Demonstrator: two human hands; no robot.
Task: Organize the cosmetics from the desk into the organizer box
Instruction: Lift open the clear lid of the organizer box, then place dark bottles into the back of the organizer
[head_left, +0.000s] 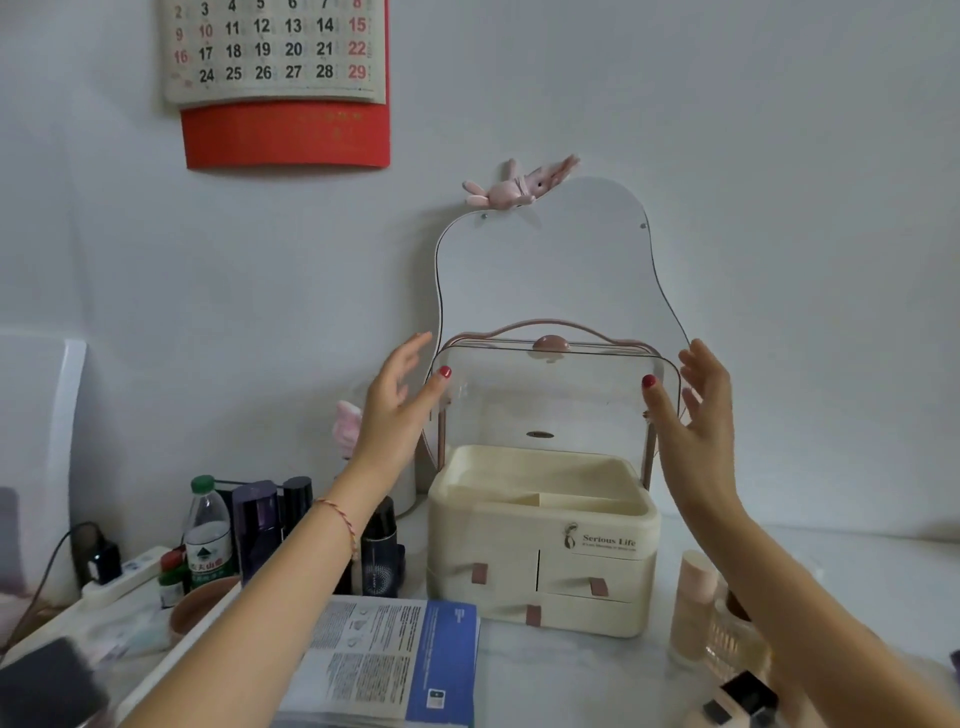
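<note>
A cream organizer box (540, 566) with small drawers stands mid-desk, its top tray showing no items. Its clear lid (550, 395) is swung up above the tray. My left hand (400, 410) is at the lid's left edge and my right hand (696, 410) at its right edge. Both have straight, spread fingers, and each thumb tip touches the lid's front. Cosmetics stand left of the box: a purple bottle (257, 525), a dark bottle (297, 499) and a black bottle (379, 545). To the right are a pink bottle (693, 603) and a ribbed glass bottle (732, 639).
A curvy mirror (545, 260) with a plush bunny leans on the wall behind the box. An open booklet (384, 660) lies in front. A water bottle (208, 530), a pink bowl (202, 603) and a power strip (124, 571) crowd the left side. A black-and-white compact (743, 696) lies at the front right.
</note>
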